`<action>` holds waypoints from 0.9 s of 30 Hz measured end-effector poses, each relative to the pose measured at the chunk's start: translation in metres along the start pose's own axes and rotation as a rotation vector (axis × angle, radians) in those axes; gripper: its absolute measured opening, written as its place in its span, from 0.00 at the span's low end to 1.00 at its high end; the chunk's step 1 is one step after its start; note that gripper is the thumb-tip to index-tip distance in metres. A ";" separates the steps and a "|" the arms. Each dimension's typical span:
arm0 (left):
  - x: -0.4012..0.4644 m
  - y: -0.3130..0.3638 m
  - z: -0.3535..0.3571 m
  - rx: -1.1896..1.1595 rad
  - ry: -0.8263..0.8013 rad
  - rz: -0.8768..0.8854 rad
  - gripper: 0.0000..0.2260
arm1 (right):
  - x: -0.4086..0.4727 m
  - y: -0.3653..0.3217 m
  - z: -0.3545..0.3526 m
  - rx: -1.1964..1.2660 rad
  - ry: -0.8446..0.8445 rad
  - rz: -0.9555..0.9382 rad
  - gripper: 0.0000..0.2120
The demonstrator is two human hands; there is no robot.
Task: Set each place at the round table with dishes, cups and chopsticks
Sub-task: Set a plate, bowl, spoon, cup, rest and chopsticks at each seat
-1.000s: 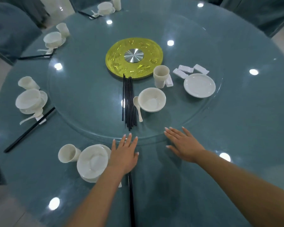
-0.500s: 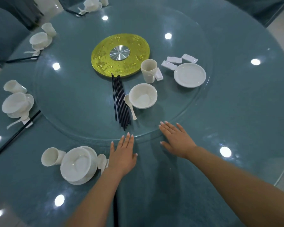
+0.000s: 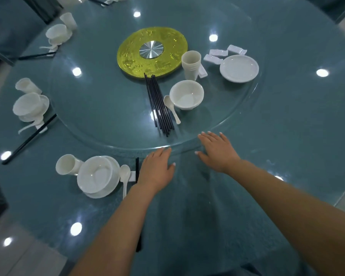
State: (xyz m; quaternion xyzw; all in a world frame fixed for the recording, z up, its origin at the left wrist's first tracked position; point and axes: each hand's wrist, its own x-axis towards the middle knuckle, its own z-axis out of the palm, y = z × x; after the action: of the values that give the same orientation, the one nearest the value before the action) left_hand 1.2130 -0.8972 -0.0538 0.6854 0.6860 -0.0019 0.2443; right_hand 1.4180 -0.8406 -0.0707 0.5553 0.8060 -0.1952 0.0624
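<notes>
Both my hands lie flat, fingers straight, at the near rim of the glass turntable [image 3: 108, 136]. My left hand [image 3: 157, 170] rests just right of a set place: a cup [image 3: 67, 164], a bowl on a plate [image 3: 98, 176], a spoon [image 3: 125, 176] and black chopsticks [image 3: 137, 168] partly hidden under my forearm. My right hand [image 3: 217, 150] presses on the turntable's edge. On the turntable lie a bundle of black chopsticks [image 3: 159, 104], a spoon [image 3: 171, 108], a bowl [image 3: 186, 94], stacked cups [image 3: 191, 64], a plate [image 3: 239, 68] and white chopstick rests [image 3: 217, 54].
A yellow disc with a metal hub [image 3: 151, 51] marks the turntable's centre. Two more set places stand at the left [image 3: 31, 104] and far left [image 3: 58, 34] of the blue table [image 3: 287, 146]. Chairs show at the top corners.
The view has shifted, so the near place setting sits further left of my left hand and its spoon and chopstick tip now show. Both hands stay flat at the turntable rim.
</notes>
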 end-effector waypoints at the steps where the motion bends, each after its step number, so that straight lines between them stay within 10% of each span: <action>1: -0.005 0.002 -0.002 -0.009 0.026 0.010 0.24 | -0.005 -0.004 0.000 0.022 0.018 0.002 0.29; 27: -0.261 0.117 -0.007 0.054 0.240 0.257 0.22 | -0.342 -0.043 -0.028 0.108 0.233 0.188 0.26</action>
State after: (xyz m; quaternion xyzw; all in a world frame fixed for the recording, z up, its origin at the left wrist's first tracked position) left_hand 1.3059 -1.1331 0.0793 0.7690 0.6167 0.0928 0.1403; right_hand 1.5103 -1.1413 0.0740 0.6499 0.7404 -0.1660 -0.0435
